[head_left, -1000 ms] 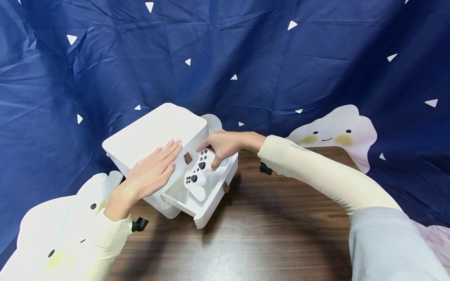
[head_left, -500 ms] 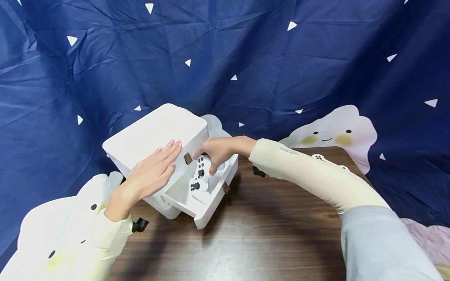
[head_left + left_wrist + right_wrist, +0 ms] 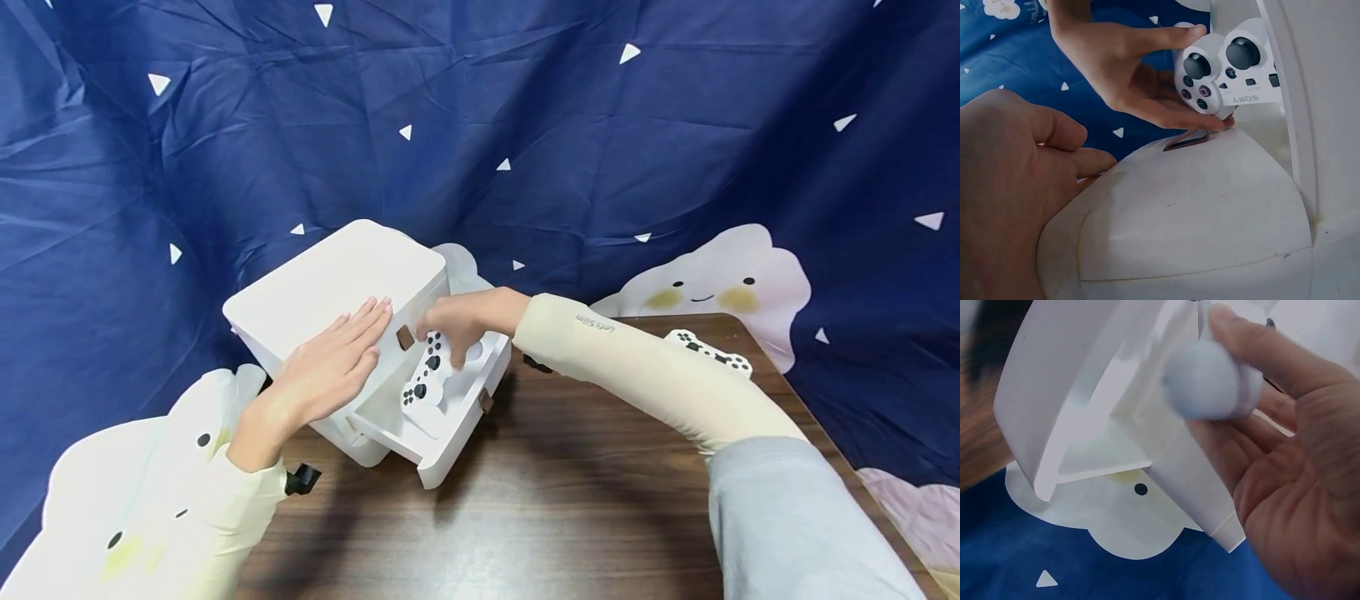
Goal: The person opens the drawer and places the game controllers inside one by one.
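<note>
SONY-marked white controller (image 3: 1233, 89), black sticks (image 3: 1243, 54), was pinched in right hand (image 3: 460, 321); left hand (image 3: 327, 362), straight-fingered, rested on drawer unit (image 3: 337, 279).

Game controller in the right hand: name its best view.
Left wrist view: the Sony game controller appears large, its sticks, buttons and lettering clear, one end hidden. The head view shows it small, partly covered by the right hand; the right wrist view, mainly one blurred grip.
</note>
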`<state>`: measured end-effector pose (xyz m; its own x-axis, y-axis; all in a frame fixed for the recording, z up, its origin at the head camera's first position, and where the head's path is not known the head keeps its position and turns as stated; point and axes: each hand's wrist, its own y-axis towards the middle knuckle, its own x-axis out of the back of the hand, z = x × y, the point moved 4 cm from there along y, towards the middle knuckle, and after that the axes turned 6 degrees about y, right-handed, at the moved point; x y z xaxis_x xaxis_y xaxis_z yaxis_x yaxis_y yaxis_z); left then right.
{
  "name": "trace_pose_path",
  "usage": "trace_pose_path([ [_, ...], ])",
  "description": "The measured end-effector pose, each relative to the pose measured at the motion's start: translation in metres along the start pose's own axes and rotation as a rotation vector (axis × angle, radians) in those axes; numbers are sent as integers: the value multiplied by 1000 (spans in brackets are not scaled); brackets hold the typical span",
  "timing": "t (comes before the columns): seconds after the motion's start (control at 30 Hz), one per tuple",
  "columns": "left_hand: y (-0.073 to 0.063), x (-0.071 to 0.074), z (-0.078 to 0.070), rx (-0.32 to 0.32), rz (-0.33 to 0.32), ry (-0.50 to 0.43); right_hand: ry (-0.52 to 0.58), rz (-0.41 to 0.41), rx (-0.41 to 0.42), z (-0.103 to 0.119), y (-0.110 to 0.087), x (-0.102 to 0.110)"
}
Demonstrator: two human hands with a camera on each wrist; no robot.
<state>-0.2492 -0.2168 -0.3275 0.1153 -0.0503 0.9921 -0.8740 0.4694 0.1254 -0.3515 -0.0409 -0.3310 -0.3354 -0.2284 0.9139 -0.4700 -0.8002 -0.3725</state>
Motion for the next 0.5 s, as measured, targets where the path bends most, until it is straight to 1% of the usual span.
trace_pose_path([
  [0.1,0,0,0,-4,-5,1,-51,4,-30,1,1,-1],
  [0.23,0,0,0,-6,-8,3,-83,10,-57,-1,2,-5],
  [0.5,0,0,0,1,-6,-2,-91,18,-63,-7,6,-12],
])
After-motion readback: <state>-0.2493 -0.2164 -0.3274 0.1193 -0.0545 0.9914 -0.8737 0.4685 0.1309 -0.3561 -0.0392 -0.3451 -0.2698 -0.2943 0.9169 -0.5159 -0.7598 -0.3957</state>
